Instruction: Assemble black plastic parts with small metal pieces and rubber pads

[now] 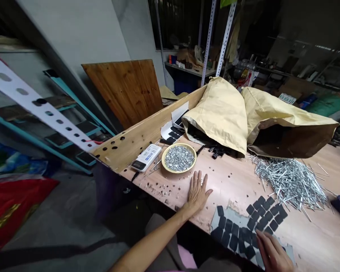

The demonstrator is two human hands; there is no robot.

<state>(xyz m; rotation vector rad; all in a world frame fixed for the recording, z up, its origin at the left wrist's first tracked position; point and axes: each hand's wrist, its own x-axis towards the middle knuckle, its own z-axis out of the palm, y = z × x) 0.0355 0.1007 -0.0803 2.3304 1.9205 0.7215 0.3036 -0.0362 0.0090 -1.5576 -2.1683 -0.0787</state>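
My left hand (197, 193) lies palm down on the table with its fingers spread, just below a yellow bowl (164, 166) full of small shiny metal pieces. My right hand (275, 252) is at the lower right, its thumb and fingertips brought together over the black pads. Whatever is between those fingertips is too small to make out. Rows of rounded black pads (234, 229) cover a grey sheet (215, 221) at the table's front edge. Another group of black pads (268, 214) sits just beyond it. Small loose metal bits (166, 193) are scattered left of my left hand.
A white digital device (149, 155) stands left of the bowl. Two large tan sacks (219, 113) lie at the back, near a heap of thin metal rods (293, 183). A wooden board (147, 107) edges the table's left side, beside a perforated metal post (56, 115).
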